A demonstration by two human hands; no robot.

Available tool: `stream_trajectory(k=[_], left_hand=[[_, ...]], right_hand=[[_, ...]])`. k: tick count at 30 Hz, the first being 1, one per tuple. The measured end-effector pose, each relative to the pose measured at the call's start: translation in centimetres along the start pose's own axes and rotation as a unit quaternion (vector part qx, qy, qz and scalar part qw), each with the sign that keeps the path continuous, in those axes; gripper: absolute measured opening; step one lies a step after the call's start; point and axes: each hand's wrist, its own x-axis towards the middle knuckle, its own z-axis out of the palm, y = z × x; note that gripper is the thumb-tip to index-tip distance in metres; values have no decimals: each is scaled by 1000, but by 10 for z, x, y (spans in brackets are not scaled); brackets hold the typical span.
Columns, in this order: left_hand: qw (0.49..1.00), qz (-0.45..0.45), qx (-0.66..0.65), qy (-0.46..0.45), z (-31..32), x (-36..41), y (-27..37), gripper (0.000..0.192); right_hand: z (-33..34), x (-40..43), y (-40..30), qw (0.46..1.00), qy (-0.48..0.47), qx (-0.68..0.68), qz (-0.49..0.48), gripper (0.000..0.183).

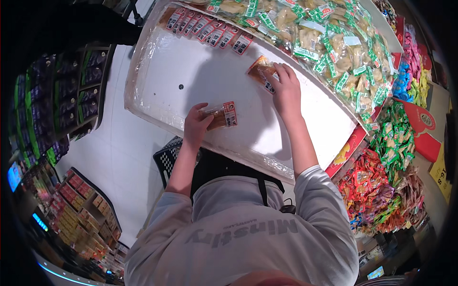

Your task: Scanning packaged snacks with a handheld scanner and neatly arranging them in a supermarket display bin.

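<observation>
My left hand [197, 123] grips a clear snack packet [222, 116] with brown contents and a red-and-white printed end, above the near part of a white display surface [161, 71]. Farther right, the fingers of my right hand [286, 85] are on a second brown packet [260, 71], close to the far side. A row of similar red-and-white labelled packets [214, 32] overlaps along the far edge, starting at the far left corner. The underside of each held packet is hidden.
Beyond a low divider lies a heap of clear packets with green labels [336, 46]. Red-wrapped snacks [368, 175] fill a display at right. A black perforated basket [168, 157] stands below the plastic-wrapped near edge. Shelves of dark packages [64, 89] line the left.
</observation>
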Motion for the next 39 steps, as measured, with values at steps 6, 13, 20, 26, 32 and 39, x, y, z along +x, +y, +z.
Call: stream_trajectory(k=[6,13,20,26,32,39], left_hand=[[999,-1,41,-18,-4,12,-10,43],[998,-6,59,-6,3,8,-6,44],[999,-20,30,-10,6,10,-3,46],[999,-23,10,-29,8,10,1,45],[998,-10,30,-47,0,9,-5,45],[998,14,20,-49,-7,16,-19,42]], right_hand=[[21,-25,6,954,100,126,253,49],[45,-26,7,761,131,372,515,63],[29,15,-16,815,77,221,530,64],[38,33,-6,784,62,301,539,54],[36,17,0,633,151,579,491,24],[38,40,-41,760,154,442,451,13]])
